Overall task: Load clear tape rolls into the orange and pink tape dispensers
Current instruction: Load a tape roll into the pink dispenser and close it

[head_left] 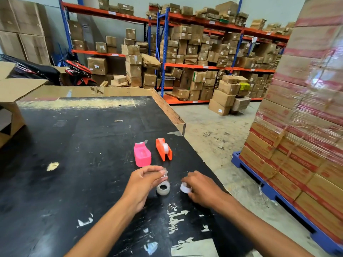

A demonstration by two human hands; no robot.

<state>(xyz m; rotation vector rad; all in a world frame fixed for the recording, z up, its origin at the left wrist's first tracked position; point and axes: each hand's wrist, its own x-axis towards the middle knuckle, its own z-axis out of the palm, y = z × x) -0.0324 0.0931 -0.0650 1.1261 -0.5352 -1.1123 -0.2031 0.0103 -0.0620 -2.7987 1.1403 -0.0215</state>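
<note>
On the black table [83,145] stand a pink tape dispenser [142,154] and, to its right, an orange tape dispenser [163,149] with a clear roll seated in it. Nearer to me, a loose clear tape roll [163,188] lies flat on the table. My left hand [144,184] is just left of that roll and pinches a small clear plastic piece [164,173] above it. My right hand [200,188] is to the right of the roll, fingers closed on a small white tape core [185,188].
The table's right edge [178,119] drops to a concrete floor. A shrink-wrapped pallet of boxes [300,127] on a blue base stands at the right. An open cardboard box [11,101] sits at the table's left. Shelving with cartons fills the back.
</note>
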